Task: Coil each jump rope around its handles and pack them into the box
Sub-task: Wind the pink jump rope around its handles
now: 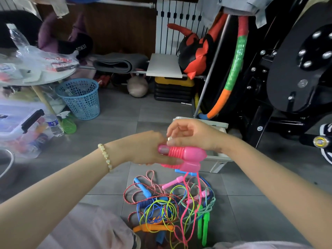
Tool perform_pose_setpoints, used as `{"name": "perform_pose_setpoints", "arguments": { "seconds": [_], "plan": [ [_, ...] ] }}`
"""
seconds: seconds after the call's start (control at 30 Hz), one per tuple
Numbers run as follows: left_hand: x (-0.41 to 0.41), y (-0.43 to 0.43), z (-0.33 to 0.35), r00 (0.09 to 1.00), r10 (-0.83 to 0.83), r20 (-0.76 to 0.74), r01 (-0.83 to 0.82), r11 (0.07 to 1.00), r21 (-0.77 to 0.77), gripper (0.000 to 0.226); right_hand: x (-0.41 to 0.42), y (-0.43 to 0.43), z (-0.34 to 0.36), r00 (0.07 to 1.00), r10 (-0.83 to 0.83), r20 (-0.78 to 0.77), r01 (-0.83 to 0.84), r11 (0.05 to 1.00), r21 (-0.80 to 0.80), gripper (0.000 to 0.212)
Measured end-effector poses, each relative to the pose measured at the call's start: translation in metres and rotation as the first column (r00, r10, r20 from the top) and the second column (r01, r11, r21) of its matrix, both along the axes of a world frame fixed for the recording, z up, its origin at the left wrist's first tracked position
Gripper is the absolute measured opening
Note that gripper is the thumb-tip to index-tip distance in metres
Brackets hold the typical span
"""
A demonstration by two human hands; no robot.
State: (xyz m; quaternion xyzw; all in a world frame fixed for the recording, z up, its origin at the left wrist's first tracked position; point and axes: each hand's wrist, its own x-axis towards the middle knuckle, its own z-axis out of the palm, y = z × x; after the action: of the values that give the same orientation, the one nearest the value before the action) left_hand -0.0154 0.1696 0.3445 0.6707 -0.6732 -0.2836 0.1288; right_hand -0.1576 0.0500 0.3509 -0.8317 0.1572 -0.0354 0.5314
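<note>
The grey floor [251,203] lies under both grips. The white box [213,163] stands just behind them. They hide most of its inside, so I cannot tell what is in it. The pile of jump ropes [167,205] lies right below the grips, all mixed up: blue, green, yellow, orange and red-and-white. The left grip [147,150] is wrapped round the two pink handles [181,153] and holds them side by side. The right grip [194,135] sits on top of them with bent fingers; I cannot tell if it holds anything. The pink cord [185,198] hangs from the handles down into the pile. The handles look hard, light and bumpy, good to hold in the middle. The cord looks thin and floppy and may catch on the other ropes, so pull it out slowly.
</note>
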Motion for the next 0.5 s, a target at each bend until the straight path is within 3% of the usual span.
{"name": "perform_pose_setpoints", "arguments": {
  "seconds": [0.1, 0.27, 0.5],
  "plan": [
    [0.000, 0.002, -0.005, 0.983, 0.021, -0.183, -0.018, 1.000, 0.017, 0.044, -0.004, 0.002, 0.001, 0.979, -0.133, 0.152, 0.109, 0.981, 0.160, 0.013],
    [0.005, 0.001, -0.013, 0.873, 0.131, -0.470, -0.140, 0.990, 0.016, 0.052, -0.011, 0.008, -0.010, 0.951, -0.291, 0.108, 0.179, 0.800, 0.573, 0.050],
    [0.002, -0.003, -0.021, 0.773, 0.275, -0.573, -0.274, 0.958, 0.090, 0.066, -0.001, 0.018, -0.043, 0.930, -0.295, 0.219, 0.074, 0.734, 0.675, 0.084]
  ]
}}
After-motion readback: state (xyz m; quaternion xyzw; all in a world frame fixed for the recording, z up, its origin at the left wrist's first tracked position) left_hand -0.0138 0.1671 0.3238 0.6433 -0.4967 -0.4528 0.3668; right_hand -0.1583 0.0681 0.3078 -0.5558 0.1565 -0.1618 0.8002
